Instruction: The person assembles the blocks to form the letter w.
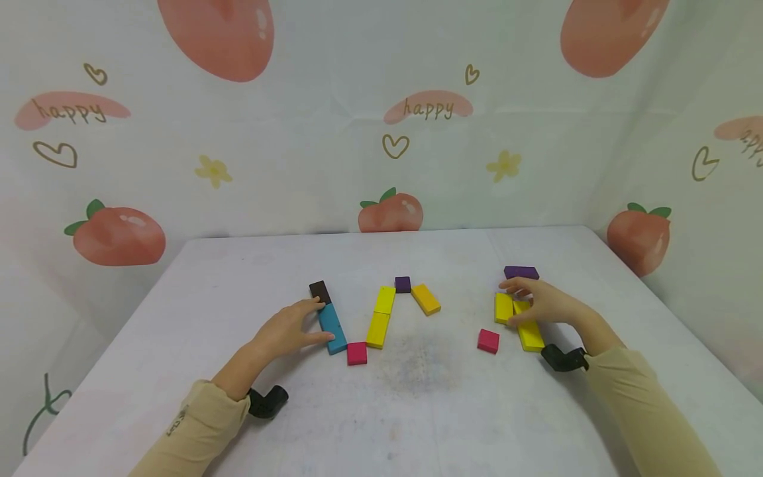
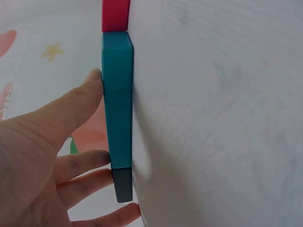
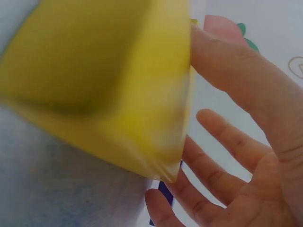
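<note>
My left hand lies over a blue block. Its thumb touches that block's top near the red end, and the fingertips rest around the joint with a short black block. In the left wrist view the blue block abuts a red block. My right hand reaches over a long yellow block and a shorter yellow block, thumb tip between them. Its fingers stretch toward a purple block. A yellow block, large and blurred, covers much of the right wrist view.
From the red block a zigzag continues through two yellow blocks, a small purple block and an orange-yellow block. Another red block lies apart on the white table. A patterned curtain stands behind.
</note>
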A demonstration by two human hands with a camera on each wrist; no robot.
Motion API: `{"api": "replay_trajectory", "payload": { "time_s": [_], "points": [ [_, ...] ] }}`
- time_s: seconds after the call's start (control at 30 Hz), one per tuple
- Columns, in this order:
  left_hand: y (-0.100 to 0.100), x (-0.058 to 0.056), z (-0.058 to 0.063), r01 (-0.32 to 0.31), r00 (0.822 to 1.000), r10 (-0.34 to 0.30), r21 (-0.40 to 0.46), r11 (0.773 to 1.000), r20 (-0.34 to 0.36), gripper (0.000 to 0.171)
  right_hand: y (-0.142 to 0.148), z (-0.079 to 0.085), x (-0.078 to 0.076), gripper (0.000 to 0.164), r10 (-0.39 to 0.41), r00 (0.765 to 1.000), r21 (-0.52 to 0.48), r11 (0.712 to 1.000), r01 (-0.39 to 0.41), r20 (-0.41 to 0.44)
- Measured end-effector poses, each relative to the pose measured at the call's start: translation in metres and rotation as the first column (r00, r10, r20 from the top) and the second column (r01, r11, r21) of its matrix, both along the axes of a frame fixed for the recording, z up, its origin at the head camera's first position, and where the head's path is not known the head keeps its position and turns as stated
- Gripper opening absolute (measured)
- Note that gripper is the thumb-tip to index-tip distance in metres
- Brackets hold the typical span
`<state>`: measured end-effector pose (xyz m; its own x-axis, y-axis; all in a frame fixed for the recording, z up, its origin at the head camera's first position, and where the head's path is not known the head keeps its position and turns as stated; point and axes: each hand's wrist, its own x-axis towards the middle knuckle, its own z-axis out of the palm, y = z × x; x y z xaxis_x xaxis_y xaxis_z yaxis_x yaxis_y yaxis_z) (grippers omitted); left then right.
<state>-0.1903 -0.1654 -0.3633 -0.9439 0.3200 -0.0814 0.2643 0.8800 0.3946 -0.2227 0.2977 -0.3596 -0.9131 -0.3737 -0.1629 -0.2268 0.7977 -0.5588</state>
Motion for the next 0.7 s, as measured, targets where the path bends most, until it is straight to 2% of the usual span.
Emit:
{"api": "replay_trajectory", "payload": {
  "time_s": [0.13, 0.3, 0.7],
  "points": [
    [-0.0003, -0.0006, -0.0005, 0.005, 1.000, -0.005, 0.000, 1.000, -0.005, 0.067, 0.0002, -0.0017, 0.0007, 0.067, 0.009, 1.000, -0.002, 1.000, -0.009, -0.004],
    [-0.0005, -0.0012, -0.0012, 0.003, 1.000, -0.003, -0.005, 1.000, -0.008, 0.067, -0.0003, -0.0022, 0.0016, 0.061, 0.039, 0.998, -0.014, 0.999, -0.040, -0.053],
    [-0.0002, -0.0013, -0.0011, 0.006, 1.000, -0.006, -0.010, 1.000, -0.003, 0.068, -0.0002, -0.0010, 0.0007, 0.060, 0.027, 0.994, -0.015, 0.999, -0.029, -0.110]
  ]
}}
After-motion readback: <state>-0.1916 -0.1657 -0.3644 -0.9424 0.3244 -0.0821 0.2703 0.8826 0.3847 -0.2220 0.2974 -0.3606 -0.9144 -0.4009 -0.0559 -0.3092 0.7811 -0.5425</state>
